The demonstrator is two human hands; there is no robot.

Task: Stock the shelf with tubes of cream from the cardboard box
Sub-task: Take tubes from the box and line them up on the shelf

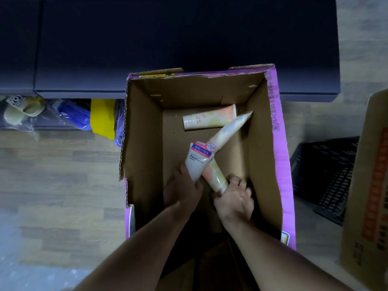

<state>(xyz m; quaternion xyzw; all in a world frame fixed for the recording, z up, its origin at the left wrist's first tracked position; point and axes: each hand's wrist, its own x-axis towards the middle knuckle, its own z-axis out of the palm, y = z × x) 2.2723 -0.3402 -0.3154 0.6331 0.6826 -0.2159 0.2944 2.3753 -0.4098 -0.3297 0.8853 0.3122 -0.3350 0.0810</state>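
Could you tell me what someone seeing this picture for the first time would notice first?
The eye lands on the open cardboard box in the middle, with both arms reaching down into it. The left hand holds a white tube labelled Facial, while the right hand has its grip on a peach and yellow tube crossing beneath it. A third tube lies on the box floor by the far wall.

Two bare forearms lead to the left hand (183, 191) and the right hand (235, 201). No sleeve covers either arm. Both wrists and the fingers (235, 180) carry nothing.
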